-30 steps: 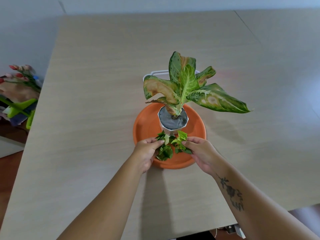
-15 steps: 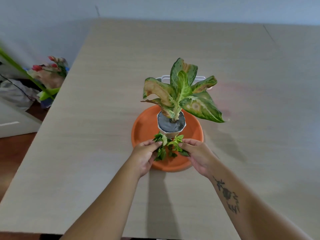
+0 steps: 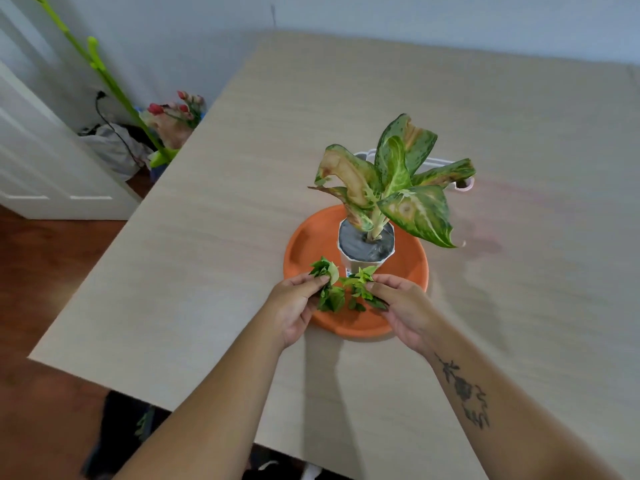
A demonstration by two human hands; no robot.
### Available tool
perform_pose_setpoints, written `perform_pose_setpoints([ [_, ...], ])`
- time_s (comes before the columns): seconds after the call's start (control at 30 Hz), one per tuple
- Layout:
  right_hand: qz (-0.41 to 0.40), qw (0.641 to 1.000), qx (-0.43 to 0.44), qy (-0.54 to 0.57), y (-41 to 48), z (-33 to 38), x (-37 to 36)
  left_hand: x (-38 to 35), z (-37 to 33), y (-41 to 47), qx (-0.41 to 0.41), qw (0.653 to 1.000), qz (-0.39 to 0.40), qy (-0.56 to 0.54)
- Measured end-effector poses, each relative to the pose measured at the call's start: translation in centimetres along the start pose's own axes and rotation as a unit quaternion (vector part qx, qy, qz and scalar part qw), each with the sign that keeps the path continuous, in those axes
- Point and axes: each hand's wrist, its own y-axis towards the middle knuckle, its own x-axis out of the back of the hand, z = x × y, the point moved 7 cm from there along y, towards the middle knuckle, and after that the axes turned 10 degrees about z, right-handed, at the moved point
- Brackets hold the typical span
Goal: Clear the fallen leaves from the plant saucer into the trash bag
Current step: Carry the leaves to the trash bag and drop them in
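An orange plant saucer (image 3: 304, 244) sits on the light wooden table (image 3: 207, 237), holding a white pot (image 3: 366, 247) with a variegated plant (image 3: 398, 181). Over the saucer's near edge, my left hand (image 3: 294, 306) pinches a bunch of small green fallen leaves (image 3: 327, 285). My right hand (image 3: 403, 306) grips a second bunch of green leaves (image 3: 360, 285) right beside it. Both bunches are lifted slightly off the saucer. A dark trash bag (image 3: 121, 431) lies on the floor below the table's near-left edge, partly hidden by my left arm.
Behind the plant a white tray-like object (image 3: 367, 155) lies on the table. On the floor to the left stand a bright green pole (image 3: 114, 88), a bouquet of red flowers (image 3: 173, 112), crumpled cloth and a white door (image 3: 41, 150).
The view has swung to the left, showing the floor, the door and the dark bag. Both hands have lifted their leaf bunches slightly off the saucer's front.
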Motion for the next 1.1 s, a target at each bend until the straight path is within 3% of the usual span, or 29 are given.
perform_pose_setpoints([
  [0.2,0.048,0.998,0.009,0.026,0.1,-0.1,-2.7,0.5,-0.7,-1.0,-0.027,0.999,0.014,-0.045],
  [0.43,0.098,0.995,-0.004,0.031,0.8,-1.9,-9.0,5.9,-2.4,-3.4,-0.063,0.993,0.009,-0.101],
  [0.8,0.161,0.986,-0.029,0.026,-0.8,-10.6,-26.1,23.2,-4.7,-13.9,-0.139,0.966,-0.053,-0.213],
  [1.1,0.234,0.970,-0.061,0.000,-3.0,-21.6,-43.6,41.2,-4.7,-25.0,-0.178,0.941,-0.109,-0.266],
])
